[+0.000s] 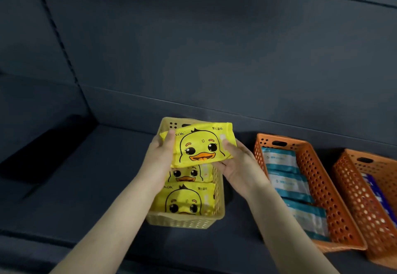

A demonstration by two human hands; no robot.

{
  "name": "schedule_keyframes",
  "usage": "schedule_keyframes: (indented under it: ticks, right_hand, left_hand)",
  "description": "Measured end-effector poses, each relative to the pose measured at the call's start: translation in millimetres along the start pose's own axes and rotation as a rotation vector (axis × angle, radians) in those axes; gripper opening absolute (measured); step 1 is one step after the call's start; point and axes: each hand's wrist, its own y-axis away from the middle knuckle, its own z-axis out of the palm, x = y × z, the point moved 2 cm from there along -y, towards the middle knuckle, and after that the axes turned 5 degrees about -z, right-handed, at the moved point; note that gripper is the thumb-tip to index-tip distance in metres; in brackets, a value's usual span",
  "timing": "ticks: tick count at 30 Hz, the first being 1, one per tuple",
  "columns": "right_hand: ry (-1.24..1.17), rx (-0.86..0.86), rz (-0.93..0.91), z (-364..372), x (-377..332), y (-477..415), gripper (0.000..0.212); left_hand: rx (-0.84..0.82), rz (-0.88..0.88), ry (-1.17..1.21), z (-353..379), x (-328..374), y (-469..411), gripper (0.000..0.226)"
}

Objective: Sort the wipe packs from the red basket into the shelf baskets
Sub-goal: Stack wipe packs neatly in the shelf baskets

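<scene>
Located at centre of the frame: yellow duck-print wipe pack, held face up and slightly tilted over the far end of the yellow basket. Gripped at both short ends. By the left hand at the left edge, thumb on top, fingers beneath. By the right hand at the right edge, thumb pressed on the printed face, fingers curled under. Lying flat and overlapping in the same basket, below centre: two matching duck packs.

Judged as light, soft and pliable, with a smooth film wrapper likely to slip under a loose pinch. Take hold at the sealed end margins, across the short sides. Avoid crushing the middle. Support from underneath to prevent sagging. Lower flat onto the pack beneath; do not drop on edge.

To the right of centre: orange basket containing teal-and-white packs in a row. At the right edge: second orange basket, contents partly cut off. Set on a dark shelf, all three. Red basket not in view.
</scene>
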Motion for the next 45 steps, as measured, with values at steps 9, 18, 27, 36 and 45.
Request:
schedule_keyframes:
  ticks: [9,18,27,36,45]
  right_hand:
    - [0.774,0.333,-0.272,20.3,15.1,-0.2,0.051]
    - [0.578,0.183,-0.109,16.7,3.2,-13.2,0.022]
    - [1.107,0.223,-0.106,16.6,5.8,-27.6,0.037]
    - [1.598,0.128,-0.144,28.2,33.2,-42.0,0.059]
    - [1.74,-0.188,0.006,32.4,48.9,-42.1,0.066]
  left_hand:
    - [0.154,0.441,-0.223,-21.6,13.6,-11.1,0.047]
    - [0.023,0.557,-0.384,-28.8,13.8,-25.9,0.038]
    - [-0.1,0.19,-0.451,-42.4,-8.3,-54.0,0.068]
    - [-0.163,0.174,-0.447,-38.8,-16.4,-56.3,0.07]
    - [-0.171,0.241,-0.454,-37.9,-17.0,-55.0,0.063]
